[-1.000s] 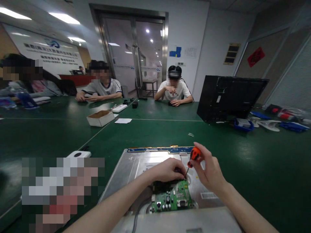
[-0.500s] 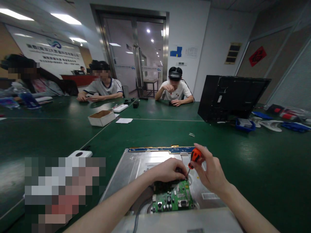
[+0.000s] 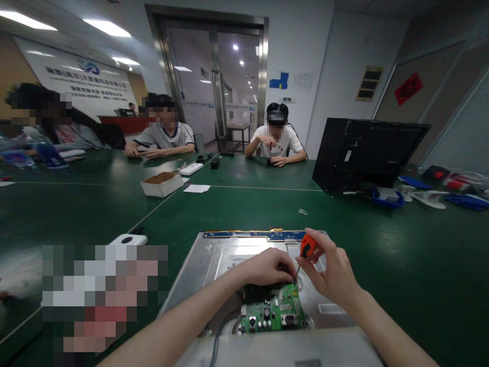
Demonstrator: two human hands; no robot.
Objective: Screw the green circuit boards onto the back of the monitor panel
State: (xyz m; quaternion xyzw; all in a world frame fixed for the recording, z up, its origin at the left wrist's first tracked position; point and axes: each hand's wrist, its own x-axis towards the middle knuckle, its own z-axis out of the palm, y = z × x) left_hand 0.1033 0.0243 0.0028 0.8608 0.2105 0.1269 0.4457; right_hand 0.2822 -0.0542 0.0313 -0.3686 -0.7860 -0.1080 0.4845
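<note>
My right hand (image 3: 331, 262) is closed around the orange-and-black handle of a screwdriver (image 3: 307, 246). Its thin shaft slants down to the far right corner of a green circuit board (image 3: 272, 310). At that same corner, my left hand (image 3: 269, 267) has its fingers curled in close to the screwdriver tip. Whatever those fingers pinch is hidden behind them. The board lies on the silver metal back of a display panel (image 3: 198, 270), which has a blue strip board (image 3: 244, 235) along its far edge. A grey cable (image 3: 216, 336) runs beside the board.
A black monitor (image 3: 367, 153) stands at the right, beside a blue tray (image 3: 387, 198). An open white box (image 3: 162, 184) and a paper (image 3: 197, 188) lie further back on the green table (image 3: 244, 209). A white device (image 3: 129, 239) is at the left. Several people sit across the table.
The screwdriver handle has turned slightly in my right hand, its tip still at the board's corner. My left hand keeps its place. The whole view has shifted a little.
</note>
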